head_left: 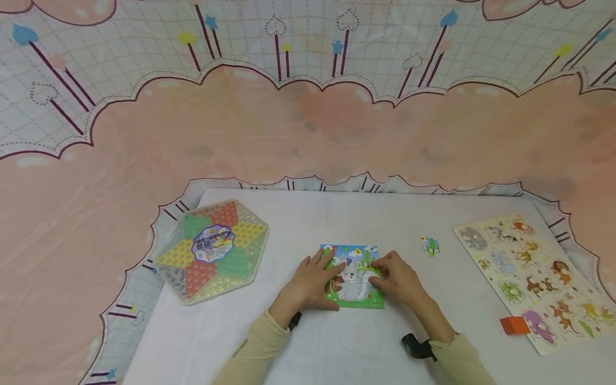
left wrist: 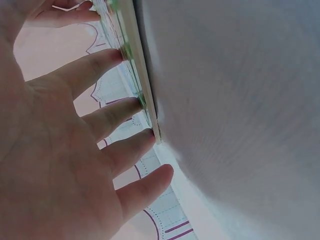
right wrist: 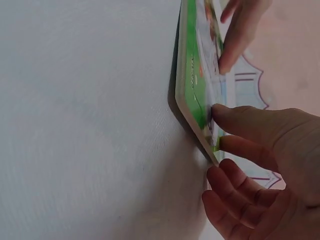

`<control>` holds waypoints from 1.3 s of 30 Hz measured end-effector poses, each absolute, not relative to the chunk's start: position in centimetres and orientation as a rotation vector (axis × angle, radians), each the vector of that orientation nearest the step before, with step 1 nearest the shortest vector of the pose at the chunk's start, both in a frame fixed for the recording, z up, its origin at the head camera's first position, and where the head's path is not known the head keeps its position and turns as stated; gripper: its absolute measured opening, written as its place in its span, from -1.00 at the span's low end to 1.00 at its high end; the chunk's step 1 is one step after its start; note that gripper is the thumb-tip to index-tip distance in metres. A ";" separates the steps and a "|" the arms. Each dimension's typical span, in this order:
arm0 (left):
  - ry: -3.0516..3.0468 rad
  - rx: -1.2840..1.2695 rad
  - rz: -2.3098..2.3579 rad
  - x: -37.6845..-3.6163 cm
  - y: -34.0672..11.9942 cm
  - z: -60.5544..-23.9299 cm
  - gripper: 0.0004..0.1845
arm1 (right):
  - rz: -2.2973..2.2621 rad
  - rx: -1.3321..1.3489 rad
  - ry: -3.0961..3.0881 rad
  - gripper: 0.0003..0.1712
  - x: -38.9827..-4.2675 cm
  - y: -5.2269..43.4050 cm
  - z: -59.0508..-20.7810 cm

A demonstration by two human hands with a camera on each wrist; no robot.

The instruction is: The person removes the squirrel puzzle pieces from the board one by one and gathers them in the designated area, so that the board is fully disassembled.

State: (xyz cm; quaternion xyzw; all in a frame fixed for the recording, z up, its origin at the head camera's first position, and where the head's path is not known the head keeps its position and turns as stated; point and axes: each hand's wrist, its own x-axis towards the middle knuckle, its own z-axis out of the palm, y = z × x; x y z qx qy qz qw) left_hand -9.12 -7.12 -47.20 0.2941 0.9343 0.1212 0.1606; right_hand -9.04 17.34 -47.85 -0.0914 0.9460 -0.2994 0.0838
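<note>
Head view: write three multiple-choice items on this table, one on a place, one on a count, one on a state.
1. Where does the loose puzzle piece lie?
A. right of the small jigsaw board
B. on the hexagonal checkers board
C. in a hand

2. How many boards lie on the table?
A. one
B. three
C. five

3. How is the left hand?
A. a raised fist
B. fingers spread, resting on the small jigsaw board
C. out of view

Key: 1 A, it lies between the small jigsaw board and the animal peg board. 2 B, those two and the hexagonal checkers board. 3 B, the left wrist view shows straight fingertips on its edge.
</note>
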 end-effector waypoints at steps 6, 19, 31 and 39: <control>2.652 0.851 0.398 -9.4 -7.6 -47.1 0.01 | -0.912 -0.278 2.833 -0.67 -9.1 17.0 -47.9; 2.715 0.816 0.348 -9.1 -7.0 -46.9 -0.21 | -1.146 -0.221 2.735 -0.78 -9.2 17.1 -47.9; 2.725 0.824 0.338 -8.9 -7.0 -47.0 -0.22 | -1.435 -0.184 2.591 -0.79 -9.4 17.8 -48.4; 2.723 0.820 0.359 -9.1 -6.9 -47.0 -0.22 | -1.450 -0.220 2.531 -0.74 -9.3 17.8 -48.2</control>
